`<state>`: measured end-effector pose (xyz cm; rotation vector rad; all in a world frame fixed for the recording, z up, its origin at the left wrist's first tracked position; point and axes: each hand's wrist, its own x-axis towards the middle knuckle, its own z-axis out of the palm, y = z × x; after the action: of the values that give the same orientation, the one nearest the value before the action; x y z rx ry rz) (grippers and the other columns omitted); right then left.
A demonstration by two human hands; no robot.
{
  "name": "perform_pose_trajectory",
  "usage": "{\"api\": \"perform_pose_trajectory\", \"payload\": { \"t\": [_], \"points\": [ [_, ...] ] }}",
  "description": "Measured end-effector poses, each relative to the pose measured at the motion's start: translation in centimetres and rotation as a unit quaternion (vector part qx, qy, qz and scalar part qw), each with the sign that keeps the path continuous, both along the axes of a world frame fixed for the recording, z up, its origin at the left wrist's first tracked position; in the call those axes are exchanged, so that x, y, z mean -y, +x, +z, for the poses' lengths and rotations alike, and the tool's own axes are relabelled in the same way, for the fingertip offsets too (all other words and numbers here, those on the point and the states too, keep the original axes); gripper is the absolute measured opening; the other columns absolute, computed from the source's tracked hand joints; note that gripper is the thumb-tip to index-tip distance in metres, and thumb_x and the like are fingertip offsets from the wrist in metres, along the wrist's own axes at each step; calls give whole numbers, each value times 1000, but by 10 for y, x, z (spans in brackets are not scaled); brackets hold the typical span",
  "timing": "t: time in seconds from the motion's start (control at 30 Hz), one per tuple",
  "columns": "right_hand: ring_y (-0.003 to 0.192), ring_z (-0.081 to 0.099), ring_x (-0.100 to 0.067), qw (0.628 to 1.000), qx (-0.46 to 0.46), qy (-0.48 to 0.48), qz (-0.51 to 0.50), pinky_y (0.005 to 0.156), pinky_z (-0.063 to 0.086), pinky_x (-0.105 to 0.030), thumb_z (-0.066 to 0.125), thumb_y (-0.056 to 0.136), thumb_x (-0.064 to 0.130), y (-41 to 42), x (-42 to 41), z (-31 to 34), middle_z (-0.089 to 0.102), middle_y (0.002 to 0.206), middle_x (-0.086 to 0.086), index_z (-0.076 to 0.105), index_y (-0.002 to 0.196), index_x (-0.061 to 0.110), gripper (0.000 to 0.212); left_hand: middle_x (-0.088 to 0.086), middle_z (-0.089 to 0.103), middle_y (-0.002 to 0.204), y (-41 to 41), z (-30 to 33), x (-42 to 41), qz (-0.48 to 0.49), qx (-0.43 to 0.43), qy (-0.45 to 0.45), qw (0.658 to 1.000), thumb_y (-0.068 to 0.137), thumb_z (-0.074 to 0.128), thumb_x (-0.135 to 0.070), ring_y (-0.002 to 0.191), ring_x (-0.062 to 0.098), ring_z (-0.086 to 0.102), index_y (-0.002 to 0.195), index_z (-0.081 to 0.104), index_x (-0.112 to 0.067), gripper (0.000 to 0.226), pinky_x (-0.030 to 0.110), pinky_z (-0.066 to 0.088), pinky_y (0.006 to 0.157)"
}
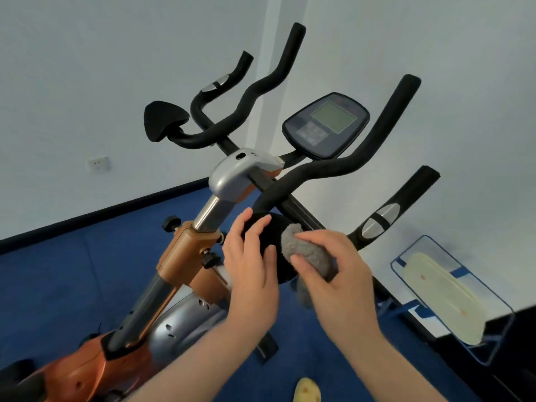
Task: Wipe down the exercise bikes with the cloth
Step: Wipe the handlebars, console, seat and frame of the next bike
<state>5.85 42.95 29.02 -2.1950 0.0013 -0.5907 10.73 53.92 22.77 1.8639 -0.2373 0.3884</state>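
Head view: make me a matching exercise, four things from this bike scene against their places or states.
Things:
1. grey fuzzy cloth
2. black round elbow pad
3. dark oval display console
4. white wall socket

Places:
A. held by the left hand
B. on the wall, far left
C. between the handlebar's upswept ends
D. gripped in the right hand

Pairs: 1-D, 2-A, 3-C, 4-B
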Motion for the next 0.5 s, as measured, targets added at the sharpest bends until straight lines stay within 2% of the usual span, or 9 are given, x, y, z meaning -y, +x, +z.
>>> {"api": "perform_pose_trajectory", "payload": {
  "t": [0.03, 0.1, 0.17, 0.23, 0.37, 0.43, 0.5],
  "points": [
    [108, 55, -4, 1000, 1, -25, 15, 89, 42, -10, 76, 80, 13, -6, -8, -3, 55, 111, 22, 66, 104, 33, 33, -22, 19, 149, -1, -1, 2, 0, 0, 2, 1000, 94, 49, -16, 138, -6, 13, 138, 41, -32, 47, 19, 13, 112],
    [110, 54, -5, 997, -4, -63, 54, 91, 41, -10, 76, 79, 15, -10, -5, -4, 53, 113, 23, 66, 106, 32, 34, -21, 17, 151, -2, -1, 4, 3, 7, 7, 1000, 94, 49, -20, 140, -6, 10, 139, 36, -34, 50, 20, 12, 113],
    [105, 57, -3, 998, -24, -24, 48, 87, 43, -11, 76, 79, 12, 4, 7, 4, 58, 107, 20, 68, 104, 28, 30, -19, 20, 151, -2, 1, 5, 9, 2, -8, 1000, 94, 44, -20, 140, -5, 13, 139, 36, -34, 48, 18, 12, 112],
    [101, 58, -2, 999, -29, 18, 24, 83, 44, -12, 74, 81, 11, 17, 10, 10, 61, 103, 17, 68, 103, 26, 27, -20, 22, 151, -4, 6, 9, 26, -21, -18, 999, 94, 42, -23, 139, -4, 15, 136, 35, -38, 46, 23, 13, 112],
    [104, 60, -8, 992, -55, -12, 117, 86, 50, -21, 71, 84, 16, 17, 24, 12, 63, 105, 17, 67, 106, 29, 26, -19, 19, 153, -7, 17, 14, 45, -49, 33, 997, 96, 44, -32, 144, 3, 10, 134, 35, -43, 41, 31, 6, 115],
    [102, 62, -4, 995, -41, 5, 93, 83, 50, -16, 71, 85, 17, 26, 54, 24, 66, 102, 19, 67, 106, 33, 26, -20, 13, 154, -7, 22, 15, 34, -44, 76, 996, 94, 46, -34, 147, 5, -1, 131, 41, -42, 38, 32, -2, 115],
    [100, 60, 1, 998, 16, -42, 48, 81, 45, -9, 70, 86, 18, 38, 79, 36, 64, 102, 20, 67, 107, 31, 25, -19, 6, 157, -6, 27, 21, 30, -34, 133, 990, 91, 38, -44, 146, 3, -13, 128, 43, -42, 37, 30, -10, 113]
  ]
}}
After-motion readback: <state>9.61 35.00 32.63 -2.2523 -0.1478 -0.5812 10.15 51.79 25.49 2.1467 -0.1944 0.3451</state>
